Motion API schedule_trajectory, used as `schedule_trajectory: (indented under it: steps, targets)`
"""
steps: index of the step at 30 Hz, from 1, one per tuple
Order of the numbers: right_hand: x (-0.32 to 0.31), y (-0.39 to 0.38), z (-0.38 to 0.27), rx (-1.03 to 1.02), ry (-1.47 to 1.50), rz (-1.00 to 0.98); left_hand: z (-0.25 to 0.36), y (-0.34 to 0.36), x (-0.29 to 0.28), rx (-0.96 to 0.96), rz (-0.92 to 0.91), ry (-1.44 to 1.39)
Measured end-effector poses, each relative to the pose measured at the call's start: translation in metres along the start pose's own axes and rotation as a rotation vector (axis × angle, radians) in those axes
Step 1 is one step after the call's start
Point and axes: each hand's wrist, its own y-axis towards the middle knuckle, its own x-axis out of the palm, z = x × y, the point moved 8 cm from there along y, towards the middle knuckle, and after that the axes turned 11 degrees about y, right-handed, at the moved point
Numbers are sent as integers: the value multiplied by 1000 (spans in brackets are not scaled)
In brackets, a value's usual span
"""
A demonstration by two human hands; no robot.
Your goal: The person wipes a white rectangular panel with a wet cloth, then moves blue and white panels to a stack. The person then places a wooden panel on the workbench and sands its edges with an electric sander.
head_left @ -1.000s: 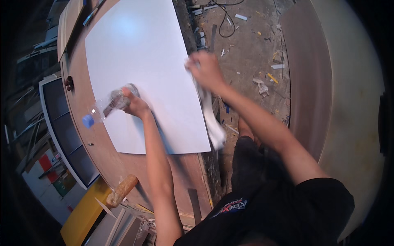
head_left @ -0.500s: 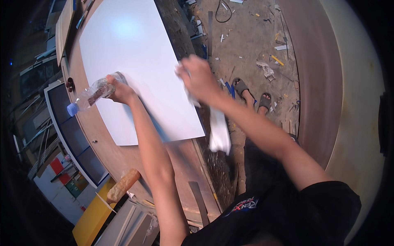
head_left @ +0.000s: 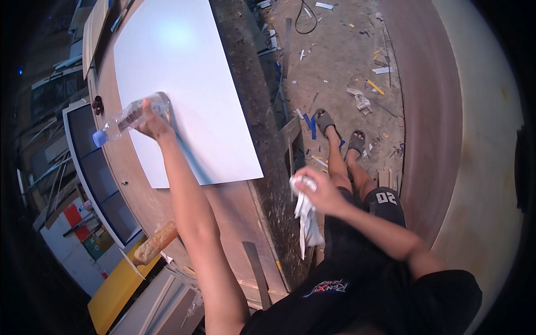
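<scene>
My left hand is wrapped round a clear plastic bottle with a blue cap. The bottle is tilted, its cap pointing down and left, over the left edge of a glossy white panel. Off the panel's right side, near my legs, my right hand is closed on a crumpled white cloth. The cloth hangs down from the fingers, apart from the panel. Beneath the white panel is a brown wooden worktop.
A wood-coloured roll lies at the lower left, near a yellow panel. A dark flat strip rests on the worktop's near end. Scraps and a crumpled rag litter the floor on the right, beyond the dark table edge.
My right hand has moved from the panel's right edge down and right, toward my body, carrying the cloth. The left hand still holds the bottle in nearly the same place.
</scene>
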Motion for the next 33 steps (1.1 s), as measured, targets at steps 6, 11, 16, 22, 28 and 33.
schedule_trajectory:
  steps: [6, 11, 16, 22, 28, 33]
  targets:
    - [-63, 27, -59, -9, -5, -117, 75, -100, -23, 55, -372, -131]
    - [-50, 11, -128, -167, -207, -141, 114, -286, -20, -35, -1027, 2]
    - [-37, -1, -128, -33, -313, -239, 114, -388, 8, -151, -1208, -25]
    - [-77, -10, -104, 131, -404, -425, 108, -365, -6, -367, -1028, -72]
    - [-77, -18, -140, -178, -62, -368, 117, -343, -12, -343, -1092, 109]
    - [-75, -11, -118, -9, 270, -331, 123, -339, -8, -255, -1156, 175]
